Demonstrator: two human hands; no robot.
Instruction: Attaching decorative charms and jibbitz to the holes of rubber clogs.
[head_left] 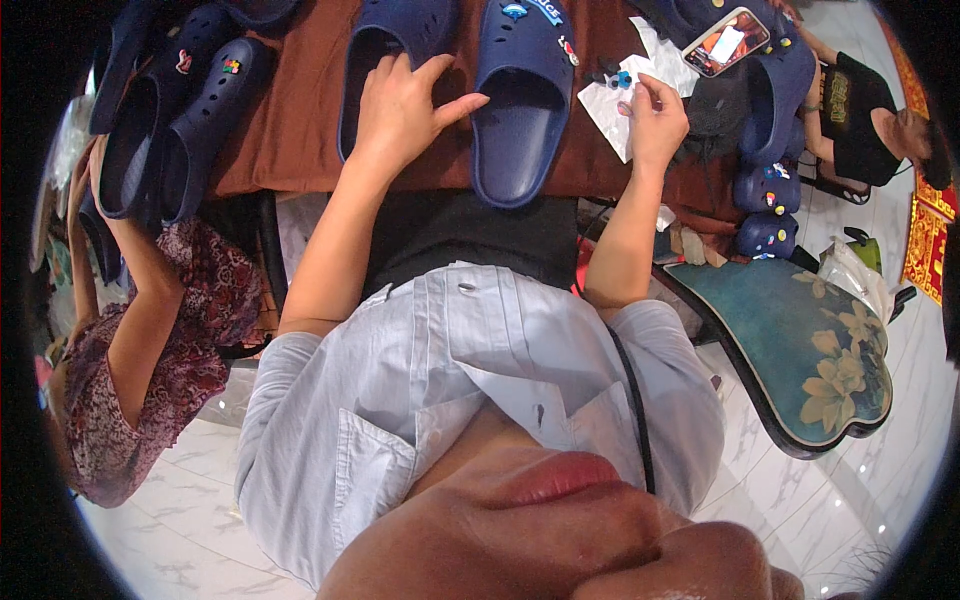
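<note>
My left hand [400, 112] rests on a navy blue slide slipper [392, 30] with holes in its upper. Its fingers lie over the opening and its thumb stretches out to the edge of a second navy slipper [520, 140]. Small charms decorate the upper of that second slipper, which points away from me. On the right, my right hand [658, 125] is over a white paper [603, 112], thumb and fingers drawn together in a pinch. Small blue and dark charms [620, 79] lie beside those fingertips. What the pinch holds, if anything, is too small to make out.
A brown cloth [300, 110] covers the table. A phone [726, 43] with a lit screen lies past the paper, near more navy slippers [775, 100]. At left another person's arm [140, 280] reaches to slippers [215, 120]. A teal flowered chair [800, 350] stands at right; a person [860, 120] sits beyond.
</note>
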